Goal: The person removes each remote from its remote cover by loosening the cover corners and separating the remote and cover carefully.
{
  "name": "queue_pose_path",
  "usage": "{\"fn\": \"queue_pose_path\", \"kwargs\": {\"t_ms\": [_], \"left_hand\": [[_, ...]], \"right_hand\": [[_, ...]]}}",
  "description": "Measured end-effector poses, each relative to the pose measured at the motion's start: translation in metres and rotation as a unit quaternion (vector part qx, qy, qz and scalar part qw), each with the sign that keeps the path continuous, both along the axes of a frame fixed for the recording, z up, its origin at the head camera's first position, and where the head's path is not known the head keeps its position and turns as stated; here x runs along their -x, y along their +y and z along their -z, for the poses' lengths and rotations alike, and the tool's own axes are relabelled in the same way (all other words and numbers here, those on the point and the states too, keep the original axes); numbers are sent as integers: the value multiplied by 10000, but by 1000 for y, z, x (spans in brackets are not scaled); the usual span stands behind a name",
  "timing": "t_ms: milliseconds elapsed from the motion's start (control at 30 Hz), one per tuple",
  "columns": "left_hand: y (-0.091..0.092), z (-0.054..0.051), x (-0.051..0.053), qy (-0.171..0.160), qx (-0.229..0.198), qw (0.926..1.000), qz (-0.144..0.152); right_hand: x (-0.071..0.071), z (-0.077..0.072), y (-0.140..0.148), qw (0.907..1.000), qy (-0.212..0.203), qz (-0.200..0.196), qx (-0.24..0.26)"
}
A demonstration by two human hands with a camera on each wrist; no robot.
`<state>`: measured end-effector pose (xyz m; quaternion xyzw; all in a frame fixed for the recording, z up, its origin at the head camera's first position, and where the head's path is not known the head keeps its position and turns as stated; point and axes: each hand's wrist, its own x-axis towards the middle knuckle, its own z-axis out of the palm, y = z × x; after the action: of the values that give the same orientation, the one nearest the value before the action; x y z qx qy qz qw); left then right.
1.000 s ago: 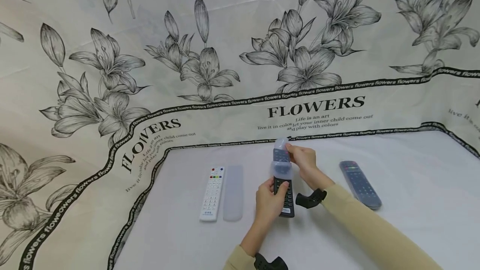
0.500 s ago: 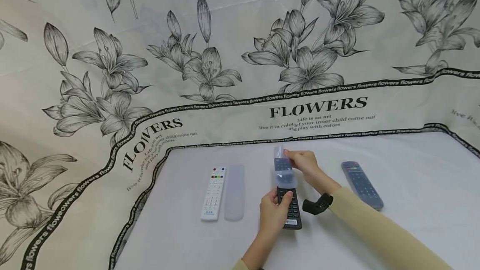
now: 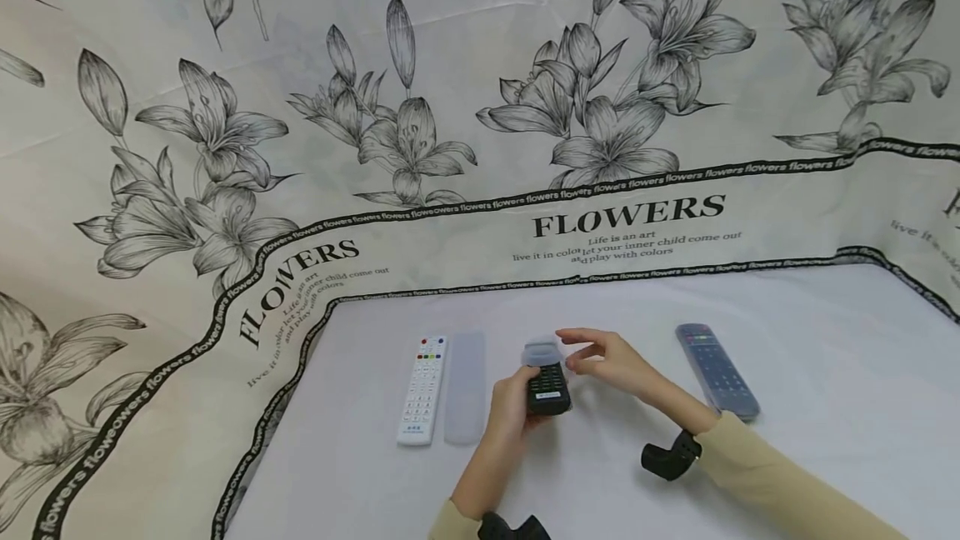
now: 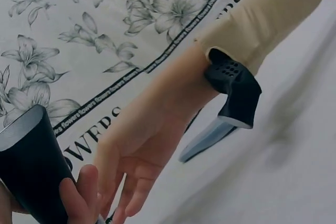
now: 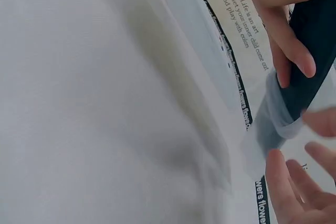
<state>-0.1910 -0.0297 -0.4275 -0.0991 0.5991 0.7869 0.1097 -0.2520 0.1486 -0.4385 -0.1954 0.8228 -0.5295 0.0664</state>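
Note:
A black remote control is held in my left hand, thumb across its keypad side. A translucent sleeve, bunched up, covers its far end; the right wrist view shows the same sleeve rolled round the dark remote. My right hand is just right of the sleeve, fingers apart and holding nothing. In the left wrist view the remote's black back is seen, gripped by my left fingers, with the right hand behind.
On the white table to the left lie a white remote and a flat translucent sleeve side by side. A dark remote in a translucent sleeve lies at right. Flower-printed cloth rises behind.
The right hand has let go of the sleeve's far end and moved slightly right. The left hand has shifted left and tilted the remote, which appears shorter, with its sleeve bunched.

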Motion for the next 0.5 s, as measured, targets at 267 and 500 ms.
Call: {"fn": "queue_pose_path", "kwargs": {"t_ms": [267,500], "left_hand": [[-9,-3,3,7,-96,9977,673],[-11,-14,6,73,474,9905,1292]], "right_hand": [[-8,9,1,9869,1568,-129,-350],[-14,9,-9,9582,2497,1103,-858]]}}
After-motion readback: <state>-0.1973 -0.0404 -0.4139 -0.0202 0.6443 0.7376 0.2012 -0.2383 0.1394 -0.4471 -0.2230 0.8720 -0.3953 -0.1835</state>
